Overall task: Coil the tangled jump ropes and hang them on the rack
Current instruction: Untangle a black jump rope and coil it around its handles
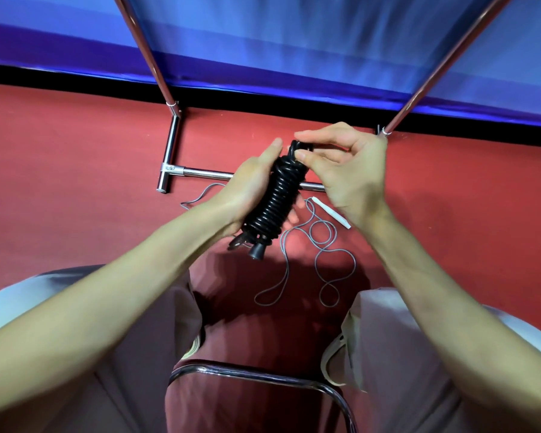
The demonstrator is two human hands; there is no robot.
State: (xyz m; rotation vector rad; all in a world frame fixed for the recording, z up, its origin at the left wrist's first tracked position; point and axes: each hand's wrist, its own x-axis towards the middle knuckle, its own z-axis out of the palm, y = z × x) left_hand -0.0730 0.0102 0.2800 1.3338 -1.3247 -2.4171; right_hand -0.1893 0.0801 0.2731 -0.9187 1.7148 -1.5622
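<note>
A black jump rope (277,198) is wound into a tight bundle around its handles, whose ends stick out at the bottom. My left hand (247,189) grips the bundle from the left side. My right hand (347,170) pinches the rope's loop at the top of the bundle between thumb and fingers. On the red floor below lies a thin grey jump rope (322,245) in loose loops, with a white handle (331,212) at its upper end. The chrome rack (169,151) stands just beyond my hands, its base bar partly hidden behind them.
The rack's two slanted chrome posts (144,48) rise toward a blue wall with a black skirting. My knees in light trousers frame the lower view. A chrome chair frame (263,375) curves at the bottom centre.
</note>
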